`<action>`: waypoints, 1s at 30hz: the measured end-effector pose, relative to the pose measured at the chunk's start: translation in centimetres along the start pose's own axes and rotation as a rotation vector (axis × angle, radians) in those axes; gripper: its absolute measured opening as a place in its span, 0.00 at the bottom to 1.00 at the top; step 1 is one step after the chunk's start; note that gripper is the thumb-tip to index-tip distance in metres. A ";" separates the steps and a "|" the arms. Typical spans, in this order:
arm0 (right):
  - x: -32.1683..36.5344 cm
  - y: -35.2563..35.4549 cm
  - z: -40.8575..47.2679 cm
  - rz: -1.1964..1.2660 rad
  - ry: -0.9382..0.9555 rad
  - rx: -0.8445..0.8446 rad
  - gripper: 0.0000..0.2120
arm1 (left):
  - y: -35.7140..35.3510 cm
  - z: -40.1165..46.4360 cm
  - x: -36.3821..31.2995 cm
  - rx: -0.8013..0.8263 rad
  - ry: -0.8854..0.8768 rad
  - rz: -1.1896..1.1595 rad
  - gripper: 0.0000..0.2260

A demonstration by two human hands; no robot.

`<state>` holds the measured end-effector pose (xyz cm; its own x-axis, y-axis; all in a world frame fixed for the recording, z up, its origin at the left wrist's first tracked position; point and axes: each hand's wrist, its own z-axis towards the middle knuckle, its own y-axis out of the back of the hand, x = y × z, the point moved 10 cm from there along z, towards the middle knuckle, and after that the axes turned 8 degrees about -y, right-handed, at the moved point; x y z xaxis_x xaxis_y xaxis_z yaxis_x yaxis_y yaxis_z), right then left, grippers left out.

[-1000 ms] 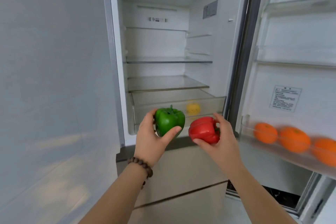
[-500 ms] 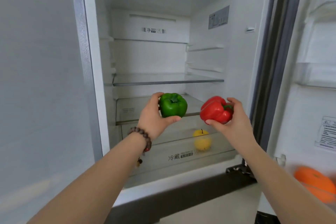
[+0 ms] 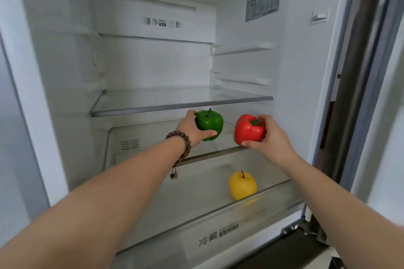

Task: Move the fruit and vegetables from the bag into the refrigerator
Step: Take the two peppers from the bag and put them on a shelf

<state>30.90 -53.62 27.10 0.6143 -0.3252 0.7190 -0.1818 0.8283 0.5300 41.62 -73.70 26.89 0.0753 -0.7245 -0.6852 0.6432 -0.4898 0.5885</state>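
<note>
My left hand (image 3: 189,128) grips a green bell pepper (image 3: 210,123) and holds it over the lower glass shelf (image 3: 209,155) inside the open refrigerator. To its right, my right hand (image 3: 270,137) holds a red bell pepper (image 3: 248,130) just above that shelf's front edge. Both peppers are upright with their stems up. Whether either pepper touches the shelf is unclear. A yellow apple (image 3: 242,184) lies in the clear drawer (image 3: 218,236) below. The bag is out of sight.
An upper glass shelf (image 3: 175,102) spans the compartment above my hands. The refrigerator's left wall (image 3: 28,94) and right door frame (image 3: 360,94) bound the opening. A beaded bracelet (image 3: 182,144) hangs on my left wrist.
Both hands have reached further into the refrigerator with the peppers, from in front of the drawer to the lower shelf. The view has closed in; the door's oranges have left the frame.
</note>
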 end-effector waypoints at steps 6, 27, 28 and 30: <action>-1.4 -0.8 2.4 0.012 -0.057 0.029 0.39 | -2.3 5.3 1.6 0.050 0.047 -0.013 0.36; -2.1 -1.8 3.2 0.148 -0.028 0.106 0.38 | -4.0 9.7 4.0 0.065 0.157 0.118 0.40; -2.2 -1.8 3.3 0.147 -0.033 0.109 0.38 | -3.8 9.3 3.8 0.082 0.151 0.183 0.41; -2.2 -1.8 3.5 0.136 -0.045 0.124 0.39 | -3.2 8.4 3.2 0.103 0.113 0.315 0.44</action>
<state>27.21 -56.04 26.12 0.5432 -0.2364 0.8056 -0.3557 0.8044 0.4759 33.44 -78.56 26.42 0.3456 -0.7925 -0.5025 0.4950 -0.3010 0.8151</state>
